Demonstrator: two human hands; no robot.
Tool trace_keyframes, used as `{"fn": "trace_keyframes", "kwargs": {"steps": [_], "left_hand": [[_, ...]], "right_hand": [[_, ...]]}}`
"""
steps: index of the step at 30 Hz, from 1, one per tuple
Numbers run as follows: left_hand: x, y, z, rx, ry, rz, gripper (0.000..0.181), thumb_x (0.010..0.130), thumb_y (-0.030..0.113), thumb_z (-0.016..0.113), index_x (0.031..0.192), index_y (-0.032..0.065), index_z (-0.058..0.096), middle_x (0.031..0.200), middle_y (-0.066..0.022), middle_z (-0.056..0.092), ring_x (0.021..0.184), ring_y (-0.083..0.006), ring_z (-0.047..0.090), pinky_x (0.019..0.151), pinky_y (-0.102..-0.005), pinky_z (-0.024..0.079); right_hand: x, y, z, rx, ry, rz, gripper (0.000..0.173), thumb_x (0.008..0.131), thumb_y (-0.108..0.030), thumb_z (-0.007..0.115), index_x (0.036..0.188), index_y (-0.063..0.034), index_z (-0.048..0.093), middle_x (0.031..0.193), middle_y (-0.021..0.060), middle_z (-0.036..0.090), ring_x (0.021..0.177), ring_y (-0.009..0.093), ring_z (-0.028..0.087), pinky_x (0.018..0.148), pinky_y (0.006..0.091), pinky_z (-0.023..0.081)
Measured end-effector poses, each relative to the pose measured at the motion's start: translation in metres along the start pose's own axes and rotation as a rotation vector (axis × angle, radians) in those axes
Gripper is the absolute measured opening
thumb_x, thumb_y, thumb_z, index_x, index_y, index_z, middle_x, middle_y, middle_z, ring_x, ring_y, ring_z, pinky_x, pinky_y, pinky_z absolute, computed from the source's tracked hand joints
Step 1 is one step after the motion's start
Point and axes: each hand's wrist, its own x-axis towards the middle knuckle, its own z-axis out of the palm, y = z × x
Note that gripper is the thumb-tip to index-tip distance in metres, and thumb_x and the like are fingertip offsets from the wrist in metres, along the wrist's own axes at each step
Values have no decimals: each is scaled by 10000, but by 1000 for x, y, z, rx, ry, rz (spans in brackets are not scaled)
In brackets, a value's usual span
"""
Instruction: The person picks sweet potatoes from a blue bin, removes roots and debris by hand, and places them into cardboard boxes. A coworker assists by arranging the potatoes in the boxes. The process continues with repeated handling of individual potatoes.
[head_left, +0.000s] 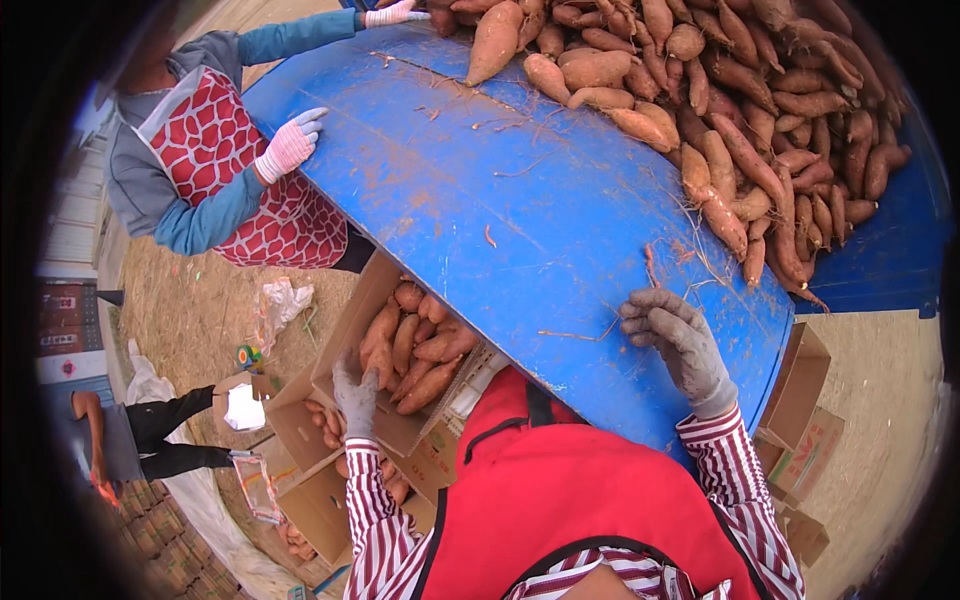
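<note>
My right hand, in a grey work glove, is above the blue table surface near its right end. Its fingers are slightly bent and nothing shows in it; a thin root lies just beyond the fingertips. My left hand, in a similar glove, is at the edge of a cardboard box below the table, beside the sweet potatoes in it. Whether its hidden fingers grip anything cannot be told. A large pile of sweet potatoes covers the table's far right part.
A co-worker in a patterned apron stands at the left, gloved hands over the table. Another person is at the far left. More open cardboard boxes stand at lower left, others at right. Plastic film lies on the ground.
</note>
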Motion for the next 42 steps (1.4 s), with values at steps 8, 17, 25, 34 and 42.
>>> {"fn": "trace_keyframes", "kwargs": {"steps": [8, 17, 25, 34, 42], "left_hand": [[43, 249, 50, -328, 73, 606, 418, 858, 7, 659, 1268, 27, 580, 1337, -172, 550, 1228, -309, 536, 1043, -416, 434], [155, 407, 160, 78, -289, 971, 494, 816, 240, 738, 1262, 77, 603, 1304, -151, 588, 1197, -337, 558, 1013, -451, 441], [271, 496, 301, 272, -370, 838, 731, 788, 390, 748, 1397, 75, 496, 1400, -170, 528, 1285, -354, 512, 1060, -437, 420], [292, 517, 328, 247, -481, 722, 844, 694, 442, 806, 1403, 120, 480, 1334, -202, 573, 1260, -372, 542, 1045, -452, 442], [248, 476, 218, -1139, -953, 219, 644, 875, 327, 724, 1360, -4, 460, 1257, -115, 584, 1148, -248, 598, 1010, -412, 492]], "right_hand": [[39, -29, -30, -245, 36, -68, 361, 993, -222, 565, 1288, -15, 583, 1186, 88, 652, 1030, 153, 623, 891, 286, 503], [60, 7, -37, -223, -49, -111, 303, 983, -157, 573, 1250, -20, 618, 1169, 65, 652, 1052, 147, 602, 952, 289, 489], [58, 30, -37, -382, 35, -471, 225, 933, -1, 553, 1089, -74, 698, 1050, 50, 718, 964, 166, 675, 1214, 489, 232], [59, 30, -35, -473, 21, -495, 219, 921, -20, 578, 1089, -92, 701, 1039, 77, 717, 925, 210, 687, 1140, 431, 363], [66, 11, -25, -541, 82, -440, 206, 939, -19, 561, 1081, -71, 701, 1037, 74, 716, 960, 209, 673, 1130, 410, 373]]}}
